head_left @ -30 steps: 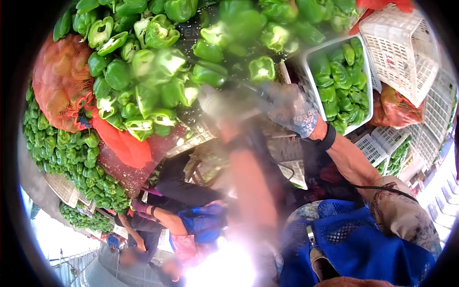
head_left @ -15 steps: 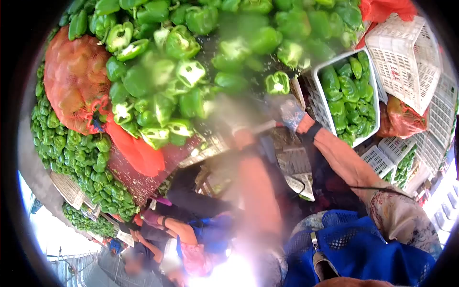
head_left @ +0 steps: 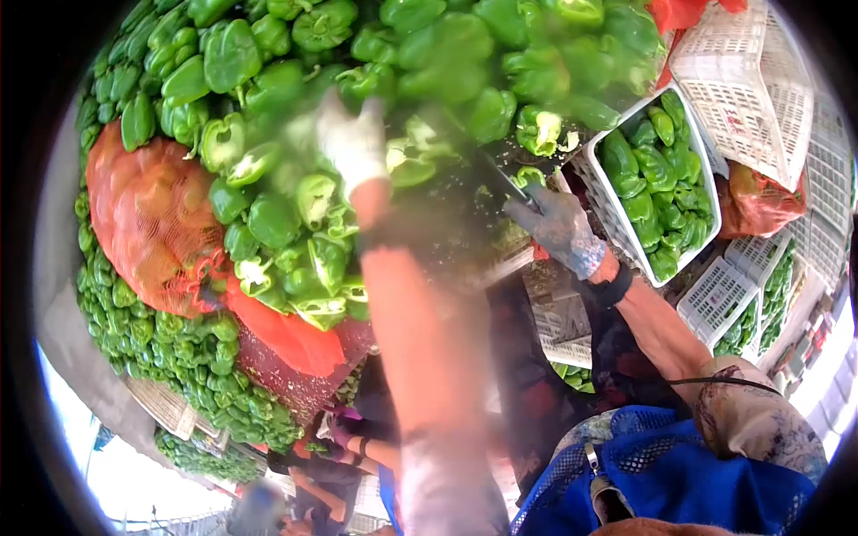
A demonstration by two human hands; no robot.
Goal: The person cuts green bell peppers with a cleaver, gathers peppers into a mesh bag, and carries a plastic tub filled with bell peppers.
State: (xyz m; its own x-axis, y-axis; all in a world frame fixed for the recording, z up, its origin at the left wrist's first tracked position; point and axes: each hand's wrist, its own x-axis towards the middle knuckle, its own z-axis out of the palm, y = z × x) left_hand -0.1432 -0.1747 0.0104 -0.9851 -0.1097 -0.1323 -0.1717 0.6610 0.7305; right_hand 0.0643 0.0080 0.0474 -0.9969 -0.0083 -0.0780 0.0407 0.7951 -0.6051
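Note:
My left hand [head_left: 353,143], in a pale glove, reaches over the pile of green peppers with its fingers spread and nothing visible in them; haze blurs it. Close to its fingertips lie whole peppers [head_left: 366,82]. In a grey patterned glove, my right hand [head_left: 561,230] is closed round a knife [head_left: 509,181], whose blade points up and left over the dark work surface [head_left: 447,223]. Beyond the blade sits a cut pepper [head_left: 539,130]. More cut peppers [head_left: 329,259] lie left of my left forearm.
A white crate of green peppers [head_left: 585,174] stands right of my right hand. White crates [head_left: 737,98] and a red net sack [head_left: 760,201] are farther right. At left are a full orange net sack [head_left: 152,223] and a large pepper heap [head_left: 179,357]. Other people [head_left: 326,487] work at the lower left.
My left hand has moved up and left from near the knife to the pile, and its fingers now show spread. My right hand has shifted slightly, with the knife blade clearer. The view has shifted.

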